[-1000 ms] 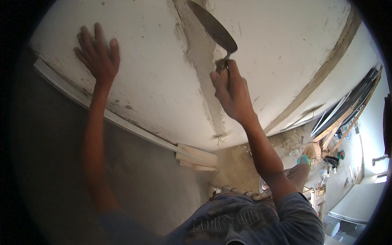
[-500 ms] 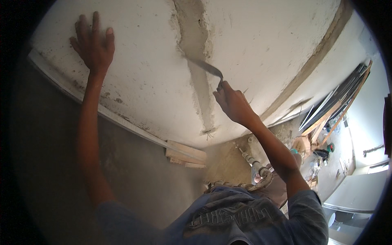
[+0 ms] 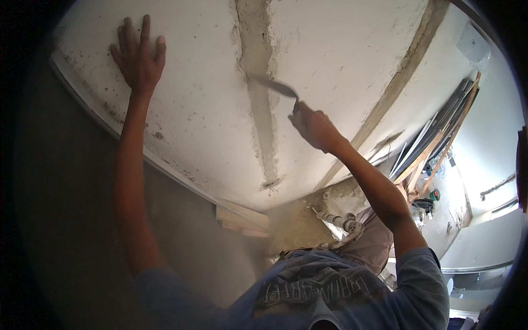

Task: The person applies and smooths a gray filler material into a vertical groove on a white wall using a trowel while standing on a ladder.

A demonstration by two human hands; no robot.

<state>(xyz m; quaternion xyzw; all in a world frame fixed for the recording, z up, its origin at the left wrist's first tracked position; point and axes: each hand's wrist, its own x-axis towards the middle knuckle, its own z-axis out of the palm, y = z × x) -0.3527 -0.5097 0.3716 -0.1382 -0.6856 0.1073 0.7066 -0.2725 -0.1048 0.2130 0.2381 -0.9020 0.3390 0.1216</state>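
Gripping the trowel by its handle in the closed right hand; resting the open left hand, fingers spread, on the white wall, well apart from the trowel. Holding the trowel over the grey strip, between both hands; cannot confirm contact. Judging the strip largely filled down to the wires, yet ragged along both edges, so apparently unfinished. Noting a second grey strip farther right.
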